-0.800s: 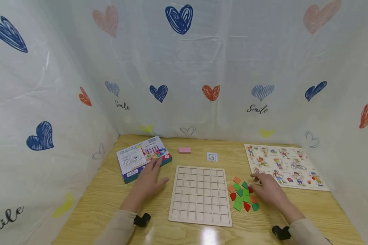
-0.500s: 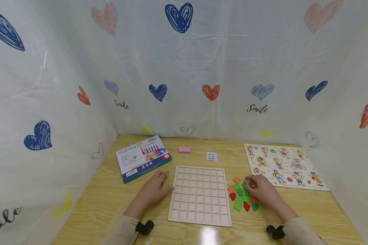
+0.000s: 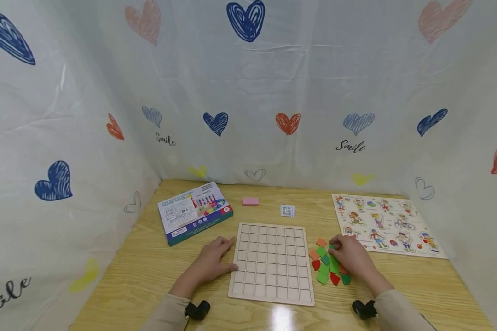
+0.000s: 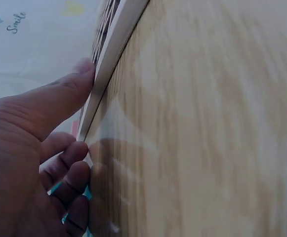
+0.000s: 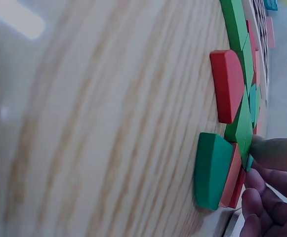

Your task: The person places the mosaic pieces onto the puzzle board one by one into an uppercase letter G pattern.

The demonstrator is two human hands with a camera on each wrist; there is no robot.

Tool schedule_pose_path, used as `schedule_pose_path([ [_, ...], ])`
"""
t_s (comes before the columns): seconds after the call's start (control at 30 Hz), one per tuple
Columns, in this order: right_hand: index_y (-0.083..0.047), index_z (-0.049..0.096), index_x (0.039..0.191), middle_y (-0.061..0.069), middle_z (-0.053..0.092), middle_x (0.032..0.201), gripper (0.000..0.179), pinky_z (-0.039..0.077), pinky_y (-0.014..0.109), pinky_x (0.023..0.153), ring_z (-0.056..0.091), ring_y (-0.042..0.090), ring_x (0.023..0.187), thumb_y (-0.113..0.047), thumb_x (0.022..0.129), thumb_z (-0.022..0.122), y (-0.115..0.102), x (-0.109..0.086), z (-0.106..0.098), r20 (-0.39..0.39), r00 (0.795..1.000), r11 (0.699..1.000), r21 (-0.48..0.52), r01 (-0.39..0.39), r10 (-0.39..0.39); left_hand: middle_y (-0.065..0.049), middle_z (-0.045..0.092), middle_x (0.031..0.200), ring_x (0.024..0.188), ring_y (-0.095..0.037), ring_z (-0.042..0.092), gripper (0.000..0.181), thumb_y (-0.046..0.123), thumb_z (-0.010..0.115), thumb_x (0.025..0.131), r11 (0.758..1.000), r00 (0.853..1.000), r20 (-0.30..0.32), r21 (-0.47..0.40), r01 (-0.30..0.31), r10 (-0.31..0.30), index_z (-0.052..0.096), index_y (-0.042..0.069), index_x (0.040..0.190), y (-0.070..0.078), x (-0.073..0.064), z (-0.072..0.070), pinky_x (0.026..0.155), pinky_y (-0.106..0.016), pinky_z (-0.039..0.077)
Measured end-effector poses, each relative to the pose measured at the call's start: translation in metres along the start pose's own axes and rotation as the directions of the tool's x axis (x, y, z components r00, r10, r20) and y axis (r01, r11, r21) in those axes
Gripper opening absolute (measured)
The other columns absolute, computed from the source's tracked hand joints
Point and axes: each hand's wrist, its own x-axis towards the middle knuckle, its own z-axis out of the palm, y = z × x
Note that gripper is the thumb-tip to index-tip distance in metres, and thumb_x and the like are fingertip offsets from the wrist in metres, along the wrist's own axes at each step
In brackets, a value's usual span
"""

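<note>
A pale wooden grid board [image 3: 272,266] lies flat at the middle of the table. My left hand [image 3: 210,263] is at its left side, thumb on the edge [image 4: 114,47] and the other fingers loosely bent near it. Right of the board is a loose cluster of flat green, orange and red pieces. Over its right part, my right hand [image 3: 353,258] pinches a small dark green piece [image 5: 250,162], mostly hidden by thumb and fingers. A rounded red piece [image 5: 228,86] and another dark green piece [image 5: 213,170] lie close by in the right wrist view.
A printed box [image 3: 194,214] lies at the back left. Behind the board are a pink block [image 3: 250,201] and a small patterned card [image 3: 287,210]. A picture puzzle board [image 3: 389,224] lies at the right. A curtain with hearts closes off the back and sides.
My left hand has come down from the box to the board's left edge. My right hand has shifted left over the pieces, its fingers closing on a dark green one.
</note>
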Motion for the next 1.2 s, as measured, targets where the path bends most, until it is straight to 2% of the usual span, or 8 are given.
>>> schedule_pose_path([
  [0.13,-0.001,0.071,0.104,0.002,0.066,0.089,0.018,0.056,0.043,0.074,0.061,0.017,0.079,-0.013,0.091,0.076,-0.0017,0.0004,-0.0012,0.011,1.0,1.0,0.012,-0.009,0.009,-0.005,0.052,0.128,0.12,-0.027,0.05,0.078,0.045,0.075,0.091,1.0,1.0,0.003,0.009,-0.028,0.028,0.045,0.011,0.155,0.0,-0.0004,-0.0005,0.102,-0.054,0.04],
  [0.3,-0.006,0.064,0.103,0.0,0.062,0.086,0.016,0.051,0.036,0.069,0.055,0.015,0.075,-0.01,0.092,0.075,0.0007,0.0007,0.0003,0.016,1.0,0.999,0.043,0.0,-0.001,-0.01,0.047,0.147,0.137,-0.036,0.042,0.076,0.045,0.074,0.092,0.998,0.998,0.016,0.015,-0.054,0.054,0.047,0.012,0.154,0.0009,0.0,-0.0016,0.109,-0.063,0.033],
  [0.47,-0.01,0.061,0.105,-0.001,0.059,0.082,0.017,0.045,0.033,0.065,0.051,0.015,0.07,-0.011,0.093,0.073,0.0031,0.0002,0.0018,0.011,1.0,0.999,0.054,0.006,-0.007,-0.012,0.039,0.159,0.149,-0.041,0.028,0.077,0.044,0.073,0.092,0.995,0.995,0.028,0.028,-0.095,0.094,0.045,0.007,0.154,0.0006,0.0007,-0.0025,0.117,-0.068,0.018],
  [0.6,-0.009,0.065,0.106,-0.001,0.06,0.082,0.015,0.047,0.033,0.065,0.052,0.014,0.07,-0.01,0.094,0.073,0.0047,0.0002,0.0023,-0.005,1.0,0.999,0.048,0.008,-0.008,-0.012,0.032,0.164,0.154,-0.038,0.016,0.08,0.042,0.071,0.094,0.994,0.992,0.061,-0.003,-0.107,0.107,0.039,0.005,0.157,-0.0011,0.0012,-0.0023,0.122,-0.063,0.003],
  [0.67,-0.007,0.067,0.106,-0.001,0.062,0.083,0.014,0.048,0.034,0.066,0.054,0.014,0.071,-0.011,0.094,0.072,0.0058,0.0004,0.0027,-0.011,1.0,0.999,0.054,-0.005,0.005,-0.01,0.029,0.166,0.155,-0.036,0.013,0.08,0.042,0.07,0.095,0.995,0.992,0.077,-0.015,-0.101,0.102,0.036,0.006,0.158,-0.0021,0.0013,-0.0017,0.123,-0.062,-0.001],
  [0.9,-0.01,0.068,0.106,-0.003,0.067,0.086,0.015,0.05,0.031,0.068,0.059,0.012,0.075,-0.021,0.097,0.071,0.0074,0.0024,0.0028,-0.017,0.998,0.993,0.108,-0.056,0.059,-0.008,0.024,0.168,0.156,-0.034,0.009,0.082,0.044,0.068,0.096,0.995,0.991,0.102,-0.049,-0.088,0.092,0.031,0.009,0.161,-0.0053,0.0016,0.0001,0.123,-0.059,-0.004],
  [1.07,-0.012,0.067,0.112,-0.004,0.068,0.084,0.021,0.047,0.03,0.067,0.058,0.011,0.072,-0.027,0.098,0.07,0.0037,0.0049,0.0005,-0.024,0.999,0.988,0.149,-0.03,0.034,-0.007,0.022,0.168,0.156,-0.033,0.007,0.083,0.047,0.066,0.097,0.996,0.99,0.111,-0.038,-0.079,0.083,0.029,0.01,0.162,-0.0063,0.0018,0.0013,0.123,-0.059,-0.005],
  [1.2,-0.01,0.069,0.119,-0.004,0.068,0.084,0.025,0.048,0.029,0.066,0.058,0.012,0.073,-0.025,0.099,0.069,-0.0025,0.0071,-0.0001,-0.024,1.0,0.984,0.18,-0.001,0.005,-0.008,0.022,0.168,0.156,-0.034,0.008,0.083,0.047,0.066,0.097,0.996,0.991,0.108,-0.034,-0.081,0.084,0.029,0.009,0.161,-0.0051,0.0017,0.0011,0.123,-0.059,-0.005],
])
